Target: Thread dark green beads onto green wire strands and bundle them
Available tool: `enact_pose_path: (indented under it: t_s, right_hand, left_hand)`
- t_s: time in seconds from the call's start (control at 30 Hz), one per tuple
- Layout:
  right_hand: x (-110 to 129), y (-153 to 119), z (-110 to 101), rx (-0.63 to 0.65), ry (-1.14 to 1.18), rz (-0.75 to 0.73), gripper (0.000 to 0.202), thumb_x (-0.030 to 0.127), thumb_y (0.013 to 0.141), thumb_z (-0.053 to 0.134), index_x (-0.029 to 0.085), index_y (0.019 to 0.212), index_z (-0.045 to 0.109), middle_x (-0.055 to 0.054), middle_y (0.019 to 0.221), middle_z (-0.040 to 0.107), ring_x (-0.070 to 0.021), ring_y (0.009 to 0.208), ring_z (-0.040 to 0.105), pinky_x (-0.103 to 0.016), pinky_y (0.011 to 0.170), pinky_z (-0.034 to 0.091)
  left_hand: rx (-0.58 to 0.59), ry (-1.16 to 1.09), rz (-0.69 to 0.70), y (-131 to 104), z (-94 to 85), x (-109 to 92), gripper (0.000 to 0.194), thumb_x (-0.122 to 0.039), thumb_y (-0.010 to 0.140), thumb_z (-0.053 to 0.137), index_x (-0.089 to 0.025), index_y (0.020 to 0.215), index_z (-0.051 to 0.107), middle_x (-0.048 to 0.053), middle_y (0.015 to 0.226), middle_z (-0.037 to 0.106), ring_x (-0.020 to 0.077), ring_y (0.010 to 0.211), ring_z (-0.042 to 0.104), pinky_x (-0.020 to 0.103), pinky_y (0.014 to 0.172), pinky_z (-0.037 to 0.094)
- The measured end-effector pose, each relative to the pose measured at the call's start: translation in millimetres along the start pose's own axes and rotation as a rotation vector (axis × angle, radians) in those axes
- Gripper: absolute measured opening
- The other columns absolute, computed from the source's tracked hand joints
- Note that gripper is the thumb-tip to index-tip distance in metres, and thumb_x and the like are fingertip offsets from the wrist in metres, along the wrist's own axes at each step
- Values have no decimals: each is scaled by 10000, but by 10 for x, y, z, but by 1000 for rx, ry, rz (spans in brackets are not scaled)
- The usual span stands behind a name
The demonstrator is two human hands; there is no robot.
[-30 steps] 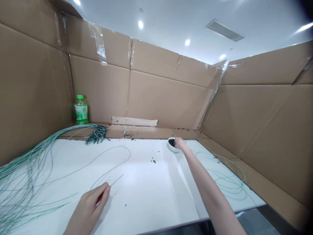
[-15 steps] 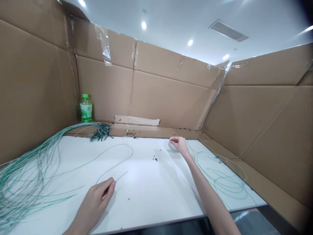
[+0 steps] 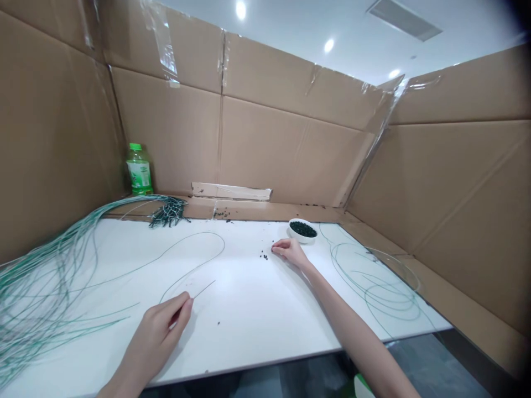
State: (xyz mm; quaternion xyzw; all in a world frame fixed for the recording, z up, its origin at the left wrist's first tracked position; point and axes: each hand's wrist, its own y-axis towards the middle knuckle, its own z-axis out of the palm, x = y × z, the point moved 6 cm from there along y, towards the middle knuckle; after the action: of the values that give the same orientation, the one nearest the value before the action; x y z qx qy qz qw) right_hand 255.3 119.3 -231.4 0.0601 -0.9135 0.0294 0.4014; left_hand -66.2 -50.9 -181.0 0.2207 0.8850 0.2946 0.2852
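My left hand (image 3: pixel 160 334), at the lower left, pinches a thin green wire (image 3: pixel 204 289) whose short end sticks out past the fingertips; the rest loops back over the white table. My right hand (image 3: pixel 290 252) is closed at the fingertips, with a tiny dark piece seeming to show between them, too small to name. Just behind it stands a white bowl (image 3: pixel 302 239) full of small black beads (image 3: pixel 303 228). Several loose beads (image 3: pixel 264 255) lie on the table left of my right fingertips.
Bundled green wires (image 3: pixel 53 260) cover the left side, their dark knotted ends (image 3: pixel 169 213) at the back. Coiled green wire (image 3: pixel 390 298) lies at right. A green bottle (image 3: pixel 140 172) stands in the back left corner. Cardboard walls (image 3: pixel 290 149) surround the white table (image 3: pixel 257 326).
My right hand has moved from over the bowl toward the left and nearer, uncovering the bowl of beads. My left hand keeps its pinch on the wire. The view has tilted slightly down.
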Motion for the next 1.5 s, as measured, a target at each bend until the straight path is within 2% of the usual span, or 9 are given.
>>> enact_pose_path:
  t_s: [0.27, 0.5, 0.63, 1.27, 1.5]
  right_hand:
    - [229, -127, -122, -93, -240, -104, 246, 332, 904, 551, 142, 1051, 602, -64, 1062, 623, -169, 931, 612, -375, 819, 522]
    - [365, -183, -136, -86, -442, -183, 237, 334, 910, 541, 149, 1043, 606, -64, 1062, 626, -167, 937, 611, -382, 840, 515]
    - [385, -197, -130, -79, -502, -208, 236, 333, 912, 537, 150, 1045, 606, -65, 1063, 625, -168, 939, 611, -383, 841, 515]
    - [450, -226, -88, -59, -451, -232, 224, 334, 918, 530, 140, 990, 615, -46, 971, 644, -141, 847, 624, -347, 787, 529]
    - [441, -221, -99, -91, -454, -230, 227, 337, 917, 531, 137, 986, 613, -43, 956, 641, -139, 833, 622, -339, 769, 530]
  left_hand:
    - [22, -17, -25, -17, 9, 10, 299, -269, 915, 391, -168, 655, 500, -57, 479, 420, 66, 404, 393, 163, 448, 339]
    - [24, -53, -50, -30, -2, 19, 297, -274, 900, 406, -169, 638, 499, -52, 474, 418, 68, 402, 384, 167, 437, 331]
    - [54, -93, -112, -28, 12, 52, 299, -302, 878, 419, -175, 622, 506, -38, 482, 465, 80, 415, 410, 179, 445, 346]
    - [74, -120, -147, -41, 12, 67, 318, -334, 866, 416, -181, 597, 485, -28, 491, 490, 86, 423, 428, 184, 452, 362]
    - [90, -146, -173, -41, 36, 102, 324, -351, 855, 425, -184, 584, 482, -24, 491, 486, 90, 426, 417, 190, 451, 359]
